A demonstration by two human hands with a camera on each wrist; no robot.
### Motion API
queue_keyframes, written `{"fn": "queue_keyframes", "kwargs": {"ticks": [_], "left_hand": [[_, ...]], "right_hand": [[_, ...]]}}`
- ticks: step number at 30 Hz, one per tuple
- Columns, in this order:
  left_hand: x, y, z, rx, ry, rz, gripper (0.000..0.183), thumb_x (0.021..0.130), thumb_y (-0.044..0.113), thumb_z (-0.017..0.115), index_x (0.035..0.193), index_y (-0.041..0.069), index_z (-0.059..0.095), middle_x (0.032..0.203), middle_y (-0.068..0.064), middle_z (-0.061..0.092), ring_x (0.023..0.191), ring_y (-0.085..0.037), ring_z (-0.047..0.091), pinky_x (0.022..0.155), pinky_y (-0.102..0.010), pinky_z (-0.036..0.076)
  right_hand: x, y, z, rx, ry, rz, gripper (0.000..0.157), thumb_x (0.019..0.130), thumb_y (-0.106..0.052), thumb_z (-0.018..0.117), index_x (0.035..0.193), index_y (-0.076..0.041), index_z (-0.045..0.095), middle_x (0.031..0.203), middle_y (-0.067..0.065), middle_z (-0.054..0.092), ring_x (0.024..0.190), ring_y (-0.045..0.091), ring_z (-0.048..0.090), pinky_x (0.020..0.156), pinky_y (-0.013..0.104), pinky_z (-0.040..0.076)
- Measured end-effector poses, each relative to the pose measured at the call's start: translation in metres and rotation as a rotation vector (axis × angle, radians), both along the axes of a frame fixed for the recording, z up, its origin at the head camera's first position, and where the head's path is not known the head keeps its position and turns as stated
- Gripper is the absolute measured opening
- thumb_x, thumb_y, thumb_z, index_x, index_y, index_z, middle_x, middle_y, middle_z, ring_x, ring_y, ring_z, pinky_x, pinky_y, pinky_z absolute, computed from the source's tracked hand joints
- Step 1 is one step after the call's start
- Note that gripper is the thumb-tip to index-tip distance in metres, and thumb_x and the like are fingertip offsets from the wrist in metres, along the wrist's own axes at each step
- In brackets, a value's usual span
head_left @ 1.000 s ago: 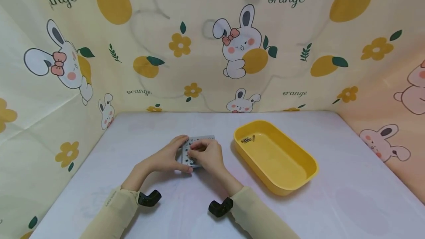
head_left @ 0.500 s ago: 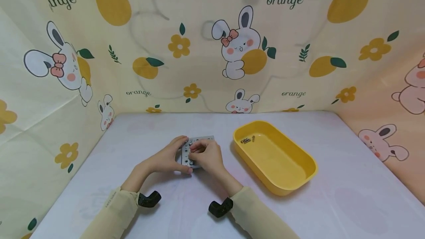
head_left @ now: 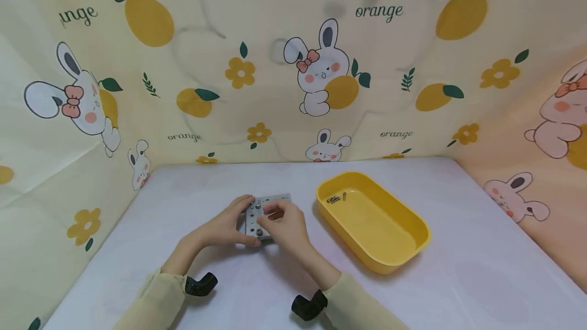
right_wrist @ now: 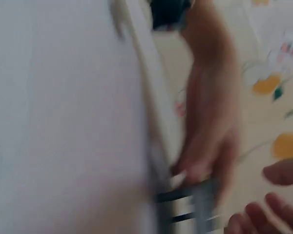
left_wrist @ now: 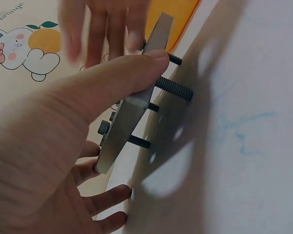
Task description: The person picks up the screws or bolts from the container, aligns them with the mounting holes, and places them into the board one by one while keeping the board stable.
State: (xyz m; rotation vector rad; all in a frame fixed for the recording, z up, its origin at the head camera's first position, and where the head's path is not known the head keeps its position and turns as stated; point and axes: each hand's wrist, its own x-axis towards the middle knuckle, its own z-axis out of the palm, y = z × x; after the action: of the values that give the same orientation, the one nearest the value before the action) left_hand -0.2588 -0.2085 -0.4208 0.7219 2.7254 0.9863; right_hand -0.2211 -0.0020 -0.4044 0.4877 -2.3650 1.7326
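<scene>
Near the middle of the white table (head_left: 458, 279), a grey metal plate (head_left: 270, 201) with rows of holes stands raised on black screws (left_wrist: 175, 88) that poke through its underside to the tabletop. The left hand (head_left: 225, 226) grips the plate's edge at about 9 o'clock, thumb curled under the near corner and fingers over the far one; the left wrist view shows the thumb pressed flat against the plate's rim. The right hand (head_left: 285, 224) sits over the plate's 3 o'clock side with fingers bent toward the screw heads; whether its fingertips pinch a screw cannot be told, since the right wrist view is smeared with motion blur.

Against half a second ago, the head view has tipped down slightly, so the backdrop's prints sit lower in the picture and both cuffs lie closer to the bottom edge. The right hand's fingers have drawn in a little from the plate's far edge; the left hand keeps the same hold.

At 3 o'clock from the plate, well apart, lies a yellow tray (head_left: 415, 248) with a few small dark screws (head_left: 336, 198) in its far corner.

On the backdrop (head_left: 257, 24), "orange" is printed several times in green script, among rabbits, oranges and flowers.
</scene>
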Motion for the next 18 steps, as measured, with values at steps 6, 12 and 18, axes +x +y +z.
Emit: {"fn": "queue_keyframes", "kwargs": {"ticks": [6,12,18], "left_hand": [[0.003,-0.005,-0.002,0.003,0.008,0.012,0.117,0.068,0.051,0.087,0.154,0.002,0.023,0.159,-0.018,0.018,0.143,-0.034,0.022,0.113,-0.055,0.021],[-0.001,-0.002,-0.002,0.009,0.017,0.005,0.119,0.067,0.051,0.087,0.155,0.003,0.023,0.16,-0.018,0.017,0.144,-0.035,0.019,0.114,-0.054,0.018],[-0.002,-0.001,-0.001,-0.005,0.001,-0.002,0.119,0.068,0.05,0.087,0.155,0.002,0.021,0.16,-0.019,0.016,0.145,-0.035,0.018,0.114,-0.054,0.018]], "right_hand": [[0.058,0.021,0.054,0.068,0.196,0.023,0.02,0.082,-0.008,0.078,0.099,-0.014,0.069,0.098,-0.006,0.065,0.092,0.014,0.061,0.078,0.032,0.055],[0.068,0.067,0.092,0.128,0.382,0.002,0.022,0.082,-0.005,0.079,0.098,-0.015,0.07,0.097,-0.008,0.067,0.092,0.007,0.059,0.081,0.029,0.055],[0.041,0.122,0.103,0.213,0.535,0.024,0.022,0.081,-0.001,0.079,0.098,-0.013,0.07,0.1,-0.009,0.067,0.092,0.011,0.06,0.081,0.029,0.053]]}}
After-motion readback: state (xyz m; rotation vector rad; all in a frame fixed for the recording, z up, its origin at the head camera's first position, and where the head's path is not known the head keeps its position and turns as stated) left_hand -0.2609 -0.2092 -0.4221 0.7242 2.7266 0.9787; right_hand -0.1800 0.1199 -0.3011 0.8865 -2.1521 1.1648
